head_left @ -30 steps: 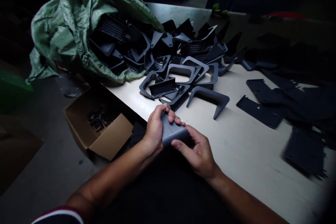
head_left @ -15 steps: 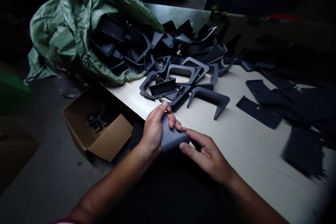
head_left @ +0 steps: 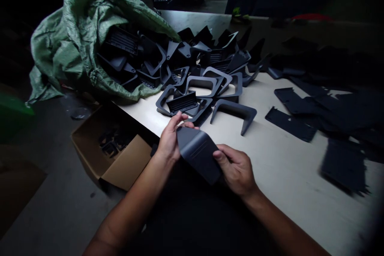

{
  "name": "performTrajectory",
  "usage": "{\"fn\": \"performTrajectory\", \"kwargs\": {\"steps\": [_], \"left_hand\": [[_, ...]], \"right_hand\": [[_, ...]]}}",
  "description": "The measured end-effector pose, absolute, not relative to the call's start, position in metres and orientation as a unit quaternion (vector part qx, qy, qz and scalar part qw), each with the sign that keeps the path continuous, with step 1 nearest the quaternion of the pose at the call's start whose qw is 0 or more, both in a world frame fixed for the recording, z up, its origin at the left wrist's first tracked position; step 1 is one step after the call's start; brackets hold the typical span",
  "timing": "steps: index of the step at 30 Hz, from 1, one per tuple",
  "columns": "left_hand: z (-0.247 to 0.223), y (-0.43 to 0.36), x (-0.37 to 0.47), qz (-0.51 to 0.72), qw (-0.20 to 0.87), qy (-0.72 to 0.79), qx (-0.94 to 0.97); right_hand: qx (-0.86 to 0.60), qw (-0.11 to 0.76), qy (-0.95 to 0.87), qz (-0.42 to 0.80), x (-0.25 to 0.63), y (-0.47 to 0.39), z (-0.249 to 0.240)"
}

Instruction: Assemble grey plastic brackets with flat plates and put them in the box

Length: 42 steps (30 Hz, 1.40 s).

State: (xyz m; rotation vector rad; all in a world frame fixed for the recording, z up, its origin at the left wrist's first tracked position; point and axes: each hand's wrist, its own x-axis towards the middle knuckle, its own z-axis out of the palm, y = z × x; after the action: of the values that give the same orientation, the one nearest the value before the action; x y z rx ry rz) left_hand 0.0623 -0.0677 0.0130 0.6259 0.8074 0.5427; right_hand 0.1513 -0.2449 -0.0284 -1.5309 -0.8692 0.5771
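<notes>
Clearly, L hand point(head_left: 171, 138) cupped, R hand point(head_left: 237, 164) pinched bent dk part point(head_left: 199, 156).
Looked light, stiff, prob. slick; edges seemed safest hold.

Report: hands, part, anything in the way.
Right hand gripping bent dark plastic part, left hand against its edge. U-shaped brackets beyond on tabletop, not blocking.

Crumpled clear plastic point(head_left: 77, 108) lies near a green object point(head_left: 13, 116).
</notes>
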Motion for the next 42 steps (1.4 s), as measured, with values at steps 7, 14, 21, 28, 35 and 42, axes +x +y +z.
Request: {"fn": "performTrajectory", "kwargs": {"steps": [7,14,21,28,35,42], "left_hand": [[0.002,-0.062,0.054,0.23,0.67,0.213,0.673],[-0.018,-0.07,0.049,0.27,0.631,0.264,0.677],[-0.014,-0.068,0.044,0.165,0.702,0.296,0.626],[-0.004,-0.074,0.039,0.088,0.777,0.286,0.554],[-0.013,-0.081,0.036,0.295,0.757,0.296,0.502],[-0.006,-0.116,0.03,0.257,0.708,0.25,0.609]], "right_hand": [[-0.659,0.624,-0.318,0.274,0.163,-0.238,-0.004],[-0.646,0.653,-0.267,0.293,0.161,-0.231,0.003],[-0.644,0.549,-0.325,0.422,0.196,-0.221,-0.005],[-0.689,0.546,-0.381,0.288,0.214,-0.219,0.002],[-0.684,0.631,-0.269,0.247,0.206,-0.254,0.01],[-0.46,0.714,-0.157,0.504,0.159,-0.258,-0.007]]}}
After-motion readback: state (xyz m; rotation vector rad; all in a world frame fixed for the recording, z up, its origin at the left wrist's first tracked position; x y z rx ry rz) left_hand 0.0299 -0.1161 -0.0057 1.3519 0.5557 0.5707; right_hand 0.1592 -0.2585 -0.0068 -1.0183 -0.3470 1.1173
